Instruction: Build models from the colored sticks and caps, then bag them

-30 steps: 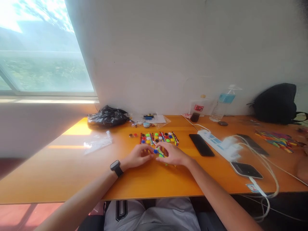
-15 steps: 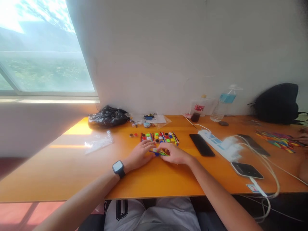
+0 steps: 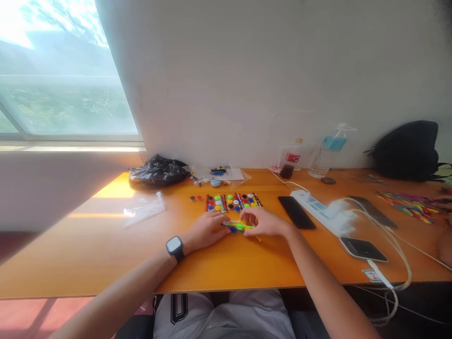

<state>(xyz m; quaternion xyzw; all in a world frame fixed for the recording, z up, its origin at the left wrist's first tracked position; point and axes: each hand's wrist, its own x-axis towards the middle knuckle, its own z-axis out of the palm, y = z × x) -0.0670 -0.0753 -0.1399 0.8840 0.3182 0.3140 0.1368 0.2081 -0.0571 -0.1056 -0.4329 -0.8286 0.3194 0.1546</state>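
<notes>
On the orange table (image 3: 106,245) lies a small build of coloured sticks and round caps (image 3: 237,227), with green, blue and yellow parts showing. My left hand (image 3: 206,229) rests on its left end, fingers curled down onto it. My right hand (image 3: 264,222) pinches its right end between thumb and fingers. Just behind the hands lies a spread of several coloured caps and sticks (image 3: 233,201). A dark watch (image 3: 175,246) sits on my left wrist.
A black phone (image 3: 296,212), a white power strip (image 3: 319,208) with cables and a second phone (image 3: 363,249) lie to the right. A black plastic bag (image 3: 158,171), a clear bag (image 3: 143,207), a water bottle (image 3: 326,155) and a black backpack (image 3: 407,150) stand around. Another person's hand (image 3: 445,205) shows at far right.
My right hand has shifted slightly right and back, uncovering the green cap of the build. My left hand stays on its left end, now flatter on the table.
</notes>
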